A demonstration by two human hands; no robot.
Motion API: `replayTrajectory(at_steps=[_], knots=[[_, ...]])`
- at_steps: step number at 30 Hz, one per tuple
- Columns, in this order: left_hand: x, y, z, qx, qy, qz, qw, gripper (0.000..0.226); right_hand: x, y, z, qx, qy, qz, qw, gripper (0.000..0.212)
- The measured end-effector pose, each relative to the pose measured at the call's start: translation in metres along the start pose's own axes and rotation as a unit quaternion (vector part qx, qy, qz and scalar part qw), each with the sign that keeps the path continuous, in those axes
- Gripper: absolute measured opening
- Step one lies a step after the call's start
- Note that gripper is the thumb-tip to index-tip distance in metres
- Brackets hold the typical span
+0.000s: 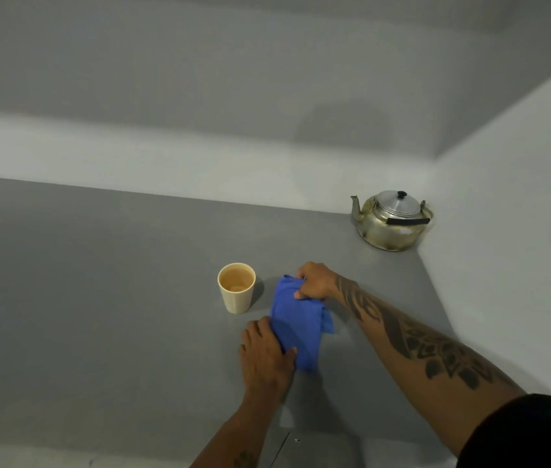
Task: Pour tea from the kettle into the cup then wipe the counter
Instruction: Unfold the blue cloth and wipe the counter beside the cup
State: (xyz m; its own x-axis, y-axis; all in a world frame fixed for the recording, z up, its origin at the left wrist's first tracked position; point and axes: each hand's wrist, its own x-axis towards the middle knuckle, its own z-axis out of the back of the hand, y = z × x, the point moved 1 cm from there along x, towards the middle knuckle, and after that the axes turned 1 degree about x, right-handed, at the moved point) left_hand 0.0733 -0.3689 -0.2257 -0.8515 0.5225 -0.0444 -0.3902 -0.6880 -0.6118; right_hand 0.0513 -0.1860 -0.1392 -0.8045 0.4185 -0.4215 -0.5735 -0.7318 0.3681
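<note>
On the grey counter (98, 298), we find the beige paper cup (236, 288) holding tea, and the dented metal kettle (390, 220) parked well apart in the corner. Our left hand (265, 356) and right hand (316, 282) each clutch one end of the folded blue cloth (296, 327). Risk: the cup stands just beside the cloth; a leftward sweep could topple it.

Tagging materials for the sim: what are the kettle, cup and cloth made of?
Kettle: metal, likely aluminium; dull shine, scorched brownish body, black knob and handle grip.
Cup: matte beige, paper or plastic; can't tell.
Cloth: soft blue fabric, creasing under both hands.
</note>
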Motion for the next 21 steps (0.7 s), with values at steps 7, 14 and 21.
replayTrajectory(at_steps=[7,14,21], knots=[[0.003,0.011,0.027,-0.126,0.088,0.046,0.987,0.083,-0.045,0.040,0.044,-0.017,0.038,0.080,0.996,0.026],[0.004,0.027,0.083,-0.343,0.121,0.056,0.930,0.026,-0.081,0.109,0.074,-0.001,0.060,0.120,0.991,0.022],[0.001,0.098,0.154,-0.461,0.106,0.140,0.870,0.044,-0.076,0.202,0.062,0.047,0.068,0.170,0.982,0.016]])
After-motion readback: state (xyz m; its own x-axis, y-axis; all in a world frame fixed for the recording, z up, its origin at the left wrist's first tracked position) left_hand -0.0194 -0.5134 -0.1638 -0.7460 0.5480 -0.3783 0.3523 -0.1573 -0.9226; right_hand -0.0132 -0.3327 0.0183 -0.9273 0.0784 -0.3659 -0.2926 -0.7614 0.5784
